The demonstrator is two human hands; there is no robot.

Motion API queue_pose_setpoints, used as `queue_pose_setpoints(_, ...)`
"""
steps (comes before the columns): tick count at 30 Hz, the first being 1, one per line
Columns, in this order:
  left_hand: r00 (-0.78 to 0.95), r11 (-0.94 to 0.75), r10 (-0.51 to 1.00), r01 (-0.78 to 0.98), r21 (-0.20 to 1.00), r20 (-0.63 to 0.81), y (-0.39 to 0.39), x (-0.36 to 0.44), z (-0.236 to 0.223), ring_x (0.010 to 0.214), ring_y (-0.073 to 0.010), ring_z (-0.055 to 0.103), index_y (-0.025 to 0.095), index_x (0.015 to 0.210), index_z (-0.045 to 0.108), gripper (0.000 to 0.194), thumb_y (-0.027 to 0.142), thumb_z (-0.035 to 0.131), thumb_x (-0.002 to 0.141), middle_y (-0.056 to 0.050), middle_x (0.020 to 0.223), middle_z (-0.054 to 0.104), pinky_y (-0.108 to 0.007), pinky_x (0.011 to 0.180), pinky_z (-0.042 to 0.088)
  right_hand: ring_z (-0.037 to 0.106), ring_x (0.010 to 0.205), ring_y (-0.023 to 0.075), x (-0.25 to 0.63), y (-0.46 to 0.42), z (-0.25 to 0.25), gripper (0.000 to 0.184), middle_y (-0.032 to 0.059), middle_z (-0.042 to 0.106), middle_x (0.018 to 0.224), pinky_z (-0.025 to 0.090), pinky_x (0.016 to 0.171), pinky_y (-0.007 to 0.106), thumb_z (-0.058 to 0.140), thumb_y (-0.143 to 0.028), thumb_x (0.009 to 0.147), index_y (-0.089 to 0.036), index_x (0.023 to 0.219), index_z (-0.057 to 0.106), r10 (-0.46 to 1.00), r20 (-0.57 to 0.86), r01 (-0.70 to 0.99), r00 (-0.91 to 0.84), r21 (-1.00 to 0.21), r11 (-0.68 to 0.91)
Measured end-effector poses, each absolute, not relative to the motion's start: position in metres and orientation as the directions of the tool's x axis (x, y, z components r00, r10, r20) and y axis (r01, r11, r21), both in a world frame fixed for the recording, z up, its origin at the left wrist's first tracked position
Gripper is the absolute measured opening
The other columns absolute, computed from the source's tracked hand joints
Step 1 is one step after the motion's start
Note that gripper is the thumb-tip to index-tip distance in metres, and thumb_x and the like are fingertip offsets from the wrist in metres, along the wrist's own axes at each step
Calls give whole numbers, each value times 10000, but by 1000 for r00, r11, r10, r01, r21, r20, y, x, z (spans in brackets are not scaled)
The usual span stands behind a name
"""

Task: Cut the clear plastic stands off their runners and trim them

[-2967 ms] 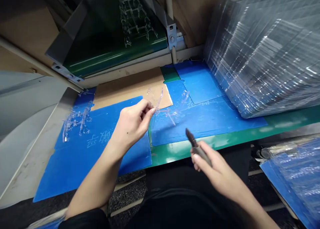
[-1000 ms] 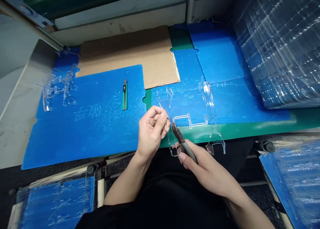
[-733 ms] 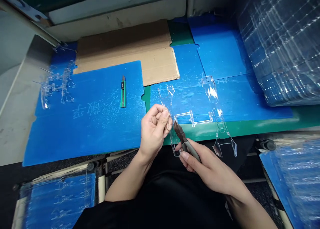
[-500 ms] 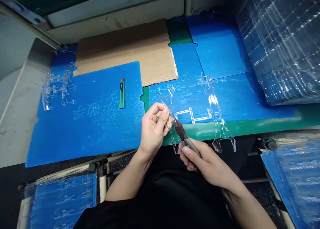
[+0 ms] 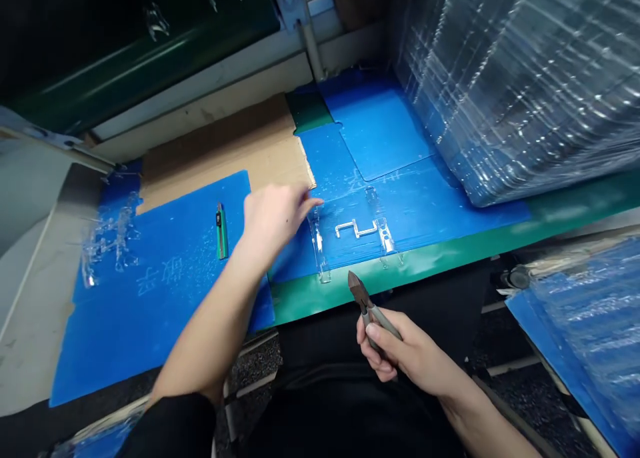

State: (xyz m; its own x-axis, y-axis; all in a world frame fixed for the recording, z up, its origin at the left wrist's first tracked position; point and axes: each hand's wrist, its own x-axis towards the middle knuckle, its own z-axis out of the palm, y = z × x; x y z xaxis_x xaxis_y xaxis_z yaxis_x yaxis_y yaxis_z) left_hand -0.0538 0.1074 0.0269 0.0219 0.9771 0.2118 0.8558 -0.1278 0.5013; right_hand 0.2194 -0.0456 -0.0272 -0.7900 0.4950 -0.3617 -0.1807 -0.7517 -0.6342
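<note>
My left hand [image 5: 273, 215] reaches out over the blue sheet [image 5: 165, 291], fingers stretched toward the left end of a clear plastic part [image 5: 357, 235] that lies flat near the bench's front edge. The fingers are blurred by motion and seem just to touch the part's left bar. My right hand [image 5: 400, 351] hovers in front of the bench, closed round the grey handles of small cutting pliers [image 5: 363, 298], whose dark jaws point up and left toward the part.
A green utility knife [image 5: 220, 221] lies on the blue sheet left of my hand. Several clear plastic offcuts [image 5: 107, 235] are piled at far left. Cardboard [image 5: 225, 155] lies behind. A tall stack of clear trays [image 5: 515, 78] fills the right. A green conveyor [image 5: 150, 51] runs behind.
The clear part, earlier held up by my left hand with the pliers at it, now lies on the blue sheet. My left hand has stretched forward; the pliers have drawn back.
</note>
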Motion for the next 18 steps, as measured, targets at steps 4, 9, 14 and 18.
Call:
queue_pose_setpoints(4, 648, -455, 731, 697, 554, -215, 181, 9, 49, 680, -197, 626, 309, 898, 842, 278, 268, 988, 664, 8, 749, 726, -282, 625, 288, 370, 608, 81, 232, -49, -26, 426, -47, 484, 756, 296, 548, 236, 671, -599, 1063, -182, 1017, 595, 528, -325, -218, -785, -652, -726)
queue_pose_setpoints(9, 713, -603, 516, 696, 389, -474, 210, 59, 60, 625, -209, 557, 261, 601, 746, 286, 53, 943, 609, 9, 596, 649, -319, 663, 277, 369, 632, 88, 241, -51, -20, 401, -42, 478, 781, 295, 556, 230, 684, -581, 1061, -188, 1059, 604, 575, -321, -242, -753, -677, -695)
queue_pose_setpoints(14, 660, -493, 721, 703, 513, -211, 170, 17, 94, 474, -147, 500, 220, 555, 687, 316, 182, 936, 746, 7, 499, 592, -273, 550, 277, 436, 675, 116, 236, -48, -14, 426, -23, 498, 833, 375, 599, 261, 603, -621, 1089, -197, 1134, 597, 669, -336, -201, -663, -781, -592)
queue_pose_setpoints(18, 365, -3, 907, 501, 866, -208, 100, -18, 85, 380, -129, 535, 197, 602, 636, 438, 449, 901, 844, -37, 519, 661, -222, 407, 345, 518, 756, 162, 227, -35, -6, 434, -13, 531, 866, 457, 710, 316, 492, -649, 1125, -233, 1178, 605, 786, -366, 44, -497, -916, -399)
